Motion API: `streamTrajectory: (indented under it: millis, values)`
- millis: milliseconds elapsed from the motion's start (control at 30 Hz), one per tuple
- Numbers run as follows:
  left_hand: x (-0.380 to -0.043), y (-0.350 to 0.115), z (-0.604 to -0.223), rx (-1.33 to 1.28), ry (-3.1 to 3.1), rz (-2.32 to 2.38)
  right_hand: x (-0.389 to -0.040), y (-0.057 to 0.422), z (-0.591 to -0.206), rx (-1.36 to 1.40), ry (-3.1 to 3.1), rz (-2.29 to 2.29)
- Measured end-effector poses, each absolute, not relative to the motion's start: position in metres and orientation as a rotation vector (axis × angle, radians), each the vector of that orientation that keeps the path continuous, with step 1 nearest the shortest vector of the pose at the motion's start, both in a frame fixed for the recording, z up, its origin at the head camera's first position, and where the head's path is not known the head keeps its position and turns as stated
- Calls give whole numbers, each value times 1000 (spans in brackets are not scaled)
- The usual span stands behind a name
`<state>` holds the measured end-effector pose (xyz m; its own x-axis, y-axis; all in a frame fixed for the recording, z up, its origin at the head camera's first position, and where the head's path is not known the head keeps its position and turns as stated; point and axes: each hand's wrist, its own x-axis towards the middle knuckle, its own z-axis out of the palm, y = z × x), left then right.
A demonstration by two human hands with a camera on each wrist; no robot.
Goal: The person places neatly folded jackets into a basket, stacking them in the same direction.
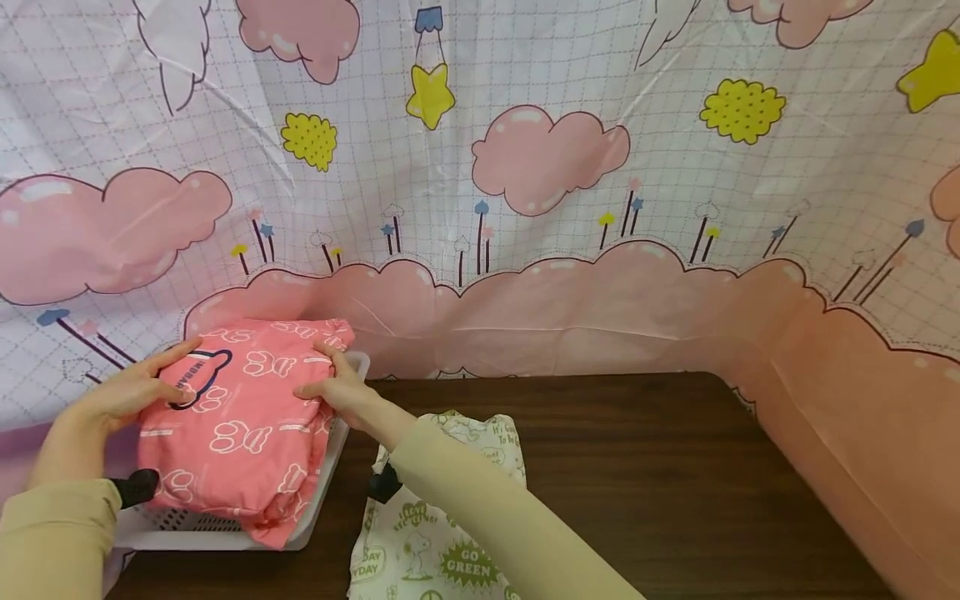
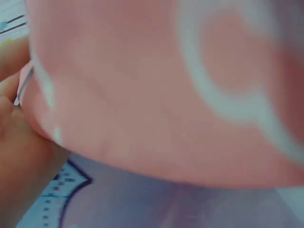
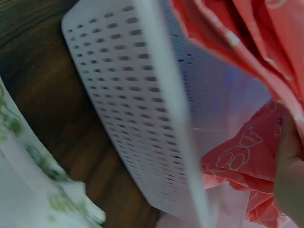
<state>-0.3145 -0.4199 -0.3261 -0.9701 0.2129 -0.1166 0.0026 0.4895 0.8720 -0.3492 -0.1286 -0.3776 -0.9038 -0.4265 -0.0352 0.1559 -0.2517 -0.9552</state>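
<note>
A folded pink cloth [image 1: 258, 417] with white bear outlines and a dark-blue patch sits over the white plastic basket [image 1: 330, 475], overlapping its near rim. My left hand [image 1: 123, 396] grips its left edge, thumb on top; the left wrist view has the pink fabric [image 2: 142, 95] filling most of the picture. On the far right side, my right hand [image 1: 348, 392] holds the cloth between thumb and fingers. Loose pink folds [image 3: 237, 156] hang at the right hand in the right wrist view, beside the basket's perforated wall [image 3: 118, 90].
A white cloth with green print [image 1: 420, 533] lies on the dark wooden table [image 1: 637, 467], partly under my right forearm. A curtain [image 1: 555, 275] with pink clouds hangs behind and along both sides of the table.
</note>
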Motion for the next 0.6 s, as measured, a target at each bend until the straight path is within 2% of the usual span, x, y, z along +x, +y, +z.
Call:
streamTrajectory:
  millis: [267,467,600]
  values:
    - [-321,-420,-352,157,2727,1202,-348,-145,-409,-240,1921,-2101]
    - [-327,-418,-377,126,2781,1220,-347,-158,-425,-207,2125,-2030]
    - [-330,-419,-395,132,2810,1255,-344,-168,-423,-189,2371,-1792]
